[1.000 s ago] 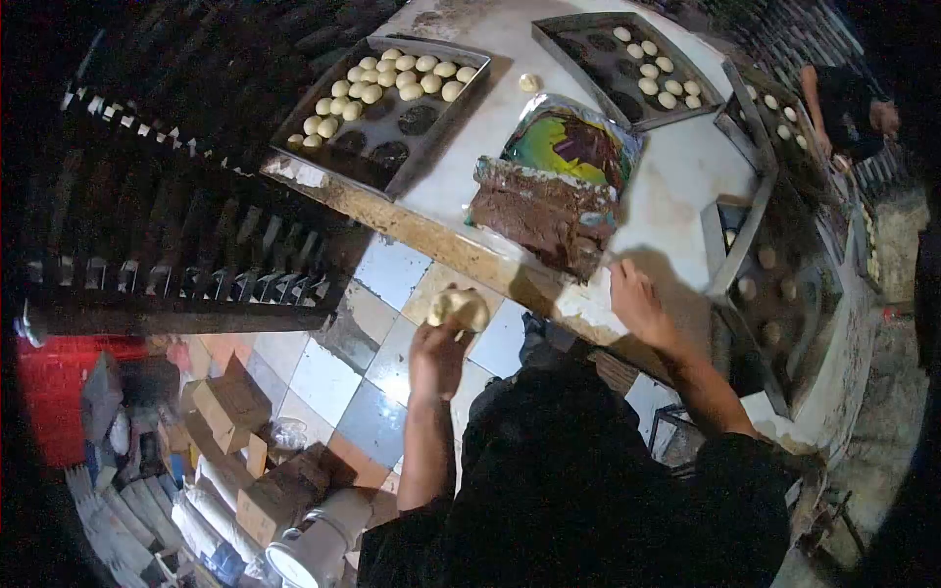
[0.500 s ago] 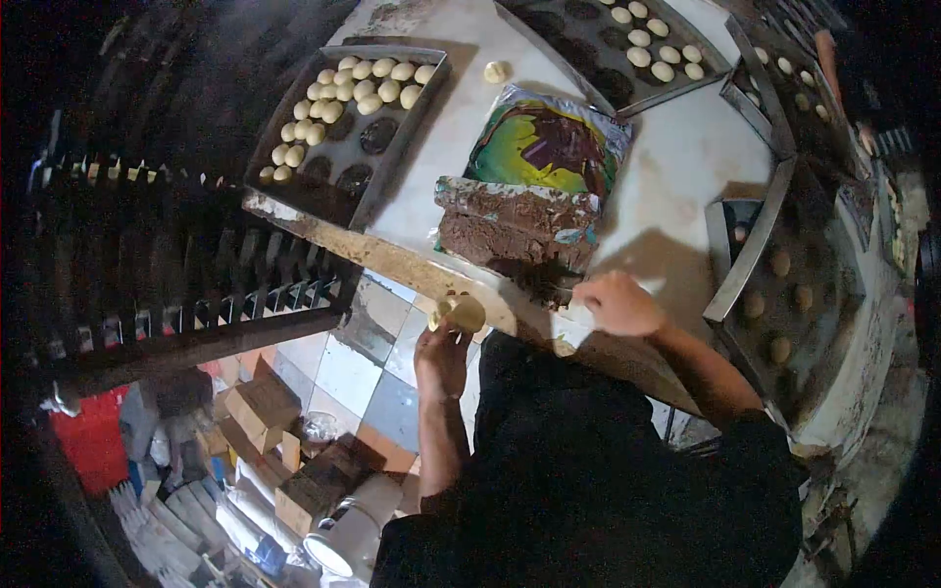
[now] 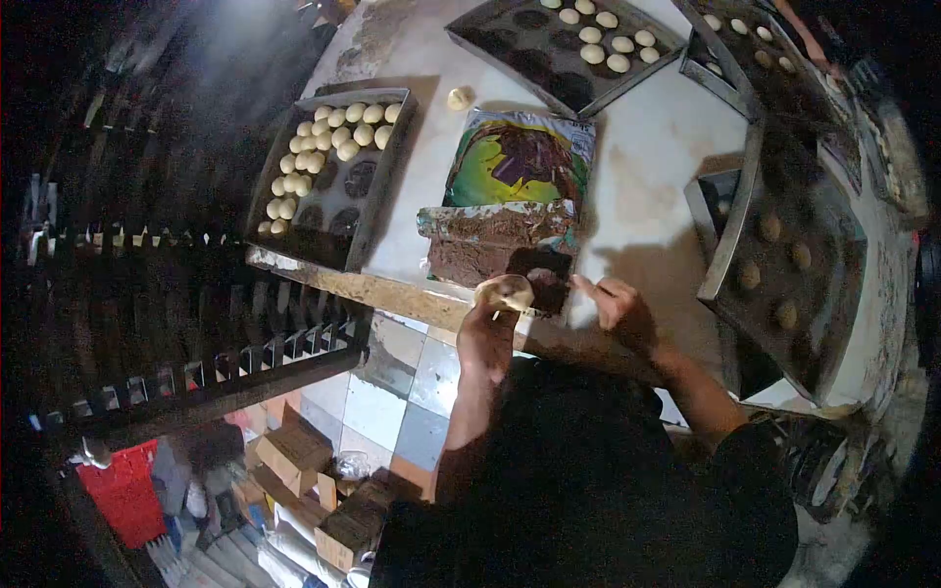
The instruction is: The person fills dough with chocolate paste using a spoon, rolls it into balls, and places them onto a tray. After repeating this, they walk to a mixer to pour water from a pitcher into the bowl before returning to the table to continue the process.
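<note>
My left hand [image 3: 487, 336] holds a flattened piece of pale dough [image 3: 504, 292], with a small dark spot on it, at the table's front edge. Just right of it is my right hand [image 3: 618, 309], fingers curled together; whatever they grip is too small to make out. Behind the dough, brown filling [image 3: 485, 260] lies on an opened, colourful plastic package [image 3: 510, 167]. One dough ball [image 3: 459, 98] rests on the table behind the package. To the left, a metal tray [image 3: 360, 220] holds several dough balls [image 3: 319, 142].
Another tray [image 3: 549, 83] with dough balls stands at the back. More trays [image 3: 735, 220] line the right side of the table [image 3: 647, 176]. Cardboard boxes [image 3: 294, 456] and a red object [image 3: 127, 495] are on the floor at lower left.
My left hand has moved right with the dough, closer to the filling and my right hand. A dark spot now shows on the dough. The camera view has shifted.
</note>
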Tool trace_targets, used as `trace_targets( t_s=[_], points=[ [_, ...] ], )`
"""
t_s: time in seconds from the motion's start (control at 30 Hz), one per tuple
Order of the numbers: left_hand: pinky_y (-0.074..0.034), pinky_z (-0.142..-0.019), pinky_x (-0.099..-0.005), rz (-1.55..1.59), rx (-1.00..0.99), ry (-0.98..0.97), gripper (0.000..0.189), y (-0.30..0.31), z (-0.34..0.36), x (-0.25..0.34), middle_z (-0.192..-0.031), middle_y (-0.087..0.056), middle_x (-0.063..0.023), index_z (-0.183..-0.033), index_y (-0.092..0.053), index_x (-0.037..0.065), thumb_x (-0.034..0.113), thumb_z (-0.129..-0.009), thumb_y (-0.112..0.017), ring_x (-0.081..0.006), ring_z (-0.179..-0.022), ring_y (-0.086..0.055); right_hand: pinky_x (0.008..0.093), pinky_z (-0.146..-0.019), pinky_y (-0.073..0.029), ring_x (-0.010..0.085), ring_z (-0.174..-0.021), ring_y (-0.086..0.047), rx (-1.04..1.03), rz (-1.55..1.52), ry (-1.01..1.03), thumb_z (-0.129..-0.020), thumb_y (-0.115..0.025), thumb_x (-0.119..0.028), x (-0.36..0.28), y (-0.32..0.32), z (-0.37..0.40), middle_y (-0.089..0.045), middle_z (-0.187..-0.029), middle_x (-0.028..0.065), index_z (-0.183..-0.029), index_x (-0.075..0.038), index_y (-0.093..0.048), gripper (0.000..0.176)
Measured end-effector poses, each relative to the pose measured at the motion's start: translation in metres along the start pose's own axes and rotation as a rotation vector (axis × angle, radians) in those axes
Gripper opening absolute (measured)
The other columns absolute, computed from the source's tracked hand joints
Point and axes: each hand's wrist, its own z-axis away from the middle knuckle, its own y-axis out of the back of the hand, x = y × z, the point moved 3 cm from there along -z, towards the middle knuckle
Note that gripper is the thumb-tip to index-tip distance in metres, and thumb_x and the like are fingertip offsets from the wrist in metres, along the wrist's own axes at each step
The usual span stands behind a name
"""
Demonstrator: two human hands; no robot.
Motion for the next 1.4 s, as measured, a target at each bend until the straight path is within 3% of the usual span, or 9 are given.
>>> trace_targets(
  t_s=[0.1,0.43,0.6,0.77,0.87,1.03,1.1,1.3,1.4],
  points=[
    [-0.042,-0.104,-0.0406,0.082,-0.029,-0.081,0.036,-0.003,0.015,0.016,-0.122,-0.058,-0.0127,-0.124,-0.054,0.001,0.026,-0.100,-0.044,-0.0278,-0.116,-0.054,0.0310,-0.064,-0.051,0.0261,-0.075,-0.061,0.314,0.163,0.222,-0.076,-0.063,-0.001,0.012,-0.013,0.007,-0.057,-0.092,0.0146,-0.117,-0.005,-0.065,0.041],
    [-0.040,-0.104,-0.0420,0.206,-0.274,-0.310,0.042,-0.003,0.088,0.039,-0.132,-0.052,-0.0132,-0.132,-0.047,0.006,0.030,-0.098,-0.049,-0.0271,-0.122,-0.051,0.0277,-0.075,-0.056,0.0158,-0.089,-0.062,0.205,-1.543,-0.637,-0.085,-0.070,-0.007,-0.144,-0.010,-0.054,-0.056,-0.104,0.0094,-0.098,0.010,-0.066,0.021],
    [-0.033,-0.107,-0.0404,-1.230,-0.004,-1.093,0.070,0.016,0.182,0.051,-0.148,-0.025,-0.0241,-0.149,-0.014,-0.004,0.012,-0.092,-0.051,-0.0334,-0.129,-0.040,0.0317,-0.072,-0.053,0.0249,-0.083,-0.064,0.240,-0.465,0.073,-0.077,-0.075,-0.010,-0.291,0.039,-0.044,-0.057,-0.104,0.0117,-0.098,0.003,-0.065,0.026],
    [-0.037,-0.102,-0.0369,-0.161,-0.318,-0.680,0.074,0.041,0.248,0.067,-0.136,-0.041,-0.0157,-0.149,-0.020,-0.001,0.023,-0.092,-0.061,-0.0244,-0.120,-0.047,0.0357,-0.069,-0.052,0.0249,-0.080,-0.063,0.383,-0.307,0.326,-0.076,-0.072,-0.002,-0.346,0.051,-0.009,-0.061,-0.094,0.0104,-0.091,0.002,-0.066,0.016],
    [-0.040,-0.099,-0.0381,-0.401,-0.338,-0.871,0.046,0.059,0.264,0.072,-0.133,-0.045,-0.0185,-0.119,-0.060,-0.001,0.034,-0.090,-0.065,-0.0252,-0.116,-0.050,0.0302,-0.067,-0.051,0.0188,-0.082,-0.063,0.215,-0.430,0.209,-0.074,-0.078,-0.008,-0.355,0.057,0.008,-0.062,-0.095,0.0096,-0.094,0.000,-0.068,0.024],
    [-0.048,-0.089,-0.0437,-0.681,-0.261,-1.236,0.030,0.058,0.280,0.059,-0.115,-0.060,-0.0248,-0.103,-0.064,0.004,0.031,-0.090,-0.064,-0.0372,-0.102,-0.061,0.0238,-0.059,-0.051,0.0098,-0.064,-0.061,-0.133,-1.076,-0.297,-0.079,-0.078,-0.014,-0.343,0.055,0.029,-0.069,-0.091,0.0078,-0.103,0.002,-0.066,0.031],
    [-0.045,-0.088,-0.0406,-0.941,-0.203,-1.436,0.038,0.045,0.282,0.051,-0.114,-0.059,-0.0216,-0.121,-0.059,0.008,0.032,-0.092,-0.063,-0.0316,-0.104,-0.056,0.0237,-0.060,-0.052,0.0123,-0.068,-0.063,0.119,-0.673,0.008,-0.078,-0.078,-0.012,-0.343,0.071,0.036,-0.068,-0.088,0.0101,-0.102,0.003,-0.066,0.031],
    [-0.042,-0.079,-0.0393,-1.267,-0.210,-1.235,0.061,-0.019,0.276,0.034,-0.098,-0.049,-0.0125,-0.130,-0.055,0.002,0.016,-0.074,-0.074,-0.0279,-0.094,-0.047,0.0322,-0.068,-0.053,0.0243,-0.079,-0.066,0.251,-0.298,0.160,-0.074,-0.078,-0.010,-0.324,0.118,0.052,-0.065,-0.096,0.0113,-0.097,0.001,-0.068,0.028],
    [-0.038,-0.086,-0.0415,-0.574,-0.497,-0.827,0.058,-0.048,0.245,-0.004,-0.109,-0.042,-0.0125,-0.121,-0.056,0.001,0.041,-0.080,-0.066,-0.0272,-0.100,-0.045,0.0314,-0.068,-0.053,0.0218,-0.077,-0.067,0.330,-0.346,0.156,-0.074,-0.079,-0.008,-0.283,0.154,0.061,-0.068,-0.094,0.0105,-0.092,-0.001,-0.070,0.021]
  ],
)
